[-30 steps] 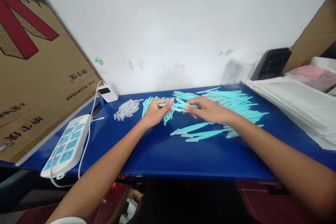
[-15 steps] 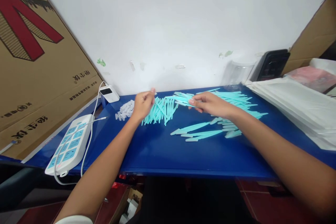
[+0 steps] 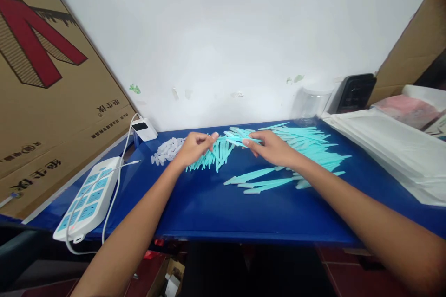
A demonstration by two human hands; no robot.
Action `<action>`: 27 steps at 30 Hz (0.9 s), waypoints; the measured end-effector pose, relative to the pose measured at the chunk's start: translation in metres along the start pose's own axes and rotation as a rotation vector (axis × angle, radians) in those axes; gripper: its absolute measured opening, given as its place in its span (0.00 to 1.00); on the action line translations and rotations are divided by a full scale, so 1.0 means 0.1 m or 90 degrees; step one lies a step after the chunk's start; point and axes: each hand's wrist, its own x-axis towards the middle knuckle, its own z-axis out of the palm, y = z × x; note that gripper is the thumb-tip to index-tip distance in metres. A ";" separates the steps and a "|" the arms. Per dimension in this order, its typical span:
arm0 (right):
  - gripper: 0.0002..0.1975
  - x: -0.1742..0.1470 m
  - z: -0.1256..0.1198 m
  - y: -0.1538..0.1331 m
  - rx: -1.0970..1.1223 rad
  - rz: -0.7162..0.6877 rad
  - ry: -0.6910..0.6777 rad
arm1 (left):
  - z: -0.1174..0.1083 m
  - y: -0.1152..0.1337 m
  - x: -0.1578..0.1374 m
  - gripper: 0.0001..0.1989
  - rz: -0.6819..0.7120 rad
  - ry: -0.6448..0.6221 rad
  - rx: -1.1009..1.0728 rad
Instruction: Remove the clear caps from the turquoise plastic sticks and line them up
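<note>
My right hand (image 3: 272, 147) is closed round a few slim turquoise eyebrow razors (image 3: 237, 139), their ends pointing left. My left hand (image 3: 197, 147) faces it with thumb and fingers pinched together; whatever sits in the pinch is too small to make out. Beneath and between the hands lies a pile of turquoise razors (image 3: 223, 154). Small whitish caps (image 3: 167, 149) are heaped just left of my left hand. A larger spread of razors (image 3: 313, 146) lies behind and right of my right hand, and several loose ones (image 3: 259, 174) lie nearer the front.
A white power strip (image 3: 88, 197) with a cable lies at the left of the blue table (image 3: 209, 213), near a small white device (image 3: 144, 129). A cardboard box (image 3: 52, 125) stands left. White bags (image 3: 386, 148), a clear container (image 3: 313, 102) and a black object (image 3: 356, 93) are right.
My left hand has moved right and slightly down, closer to the razors in my right hand. My right hand still holds them and has shifted little. The view has tilted slightly.
</note>
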 end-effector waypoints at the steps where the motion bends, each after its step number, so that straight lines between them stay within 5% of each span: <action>1: 0.27 0.00 0.02 -0.01 0.001 -0.011 0.018 | 0.12 0.07 -0.03 0.32 -0.007 -0.034 -0.079; 6: 0.24 -0.02 0.11 -0.05 -0.004 -0.028 0.072 | 0.55 0.19 -0.10 0.28 -0.056 -0.067 -0.307; 19: 0.24 0.00 0.22 -0.10 -0.030 -0.044 0.092 | 0.53 0.18 -0.04 0.21 -0.029 0.153 -0.311; 24: 0.25 0.00 0.05 0.00 -0.033 -0.019 0.139 | 0.15 -0.07 0.12 0.11 -0.122 0.370 -0.329; 27: 0.27 0.01 -0.07 0.05 0.106 0.034 0.113 | -0.17 -0.27 0.19 0.13 -0.180 0.388 -0.181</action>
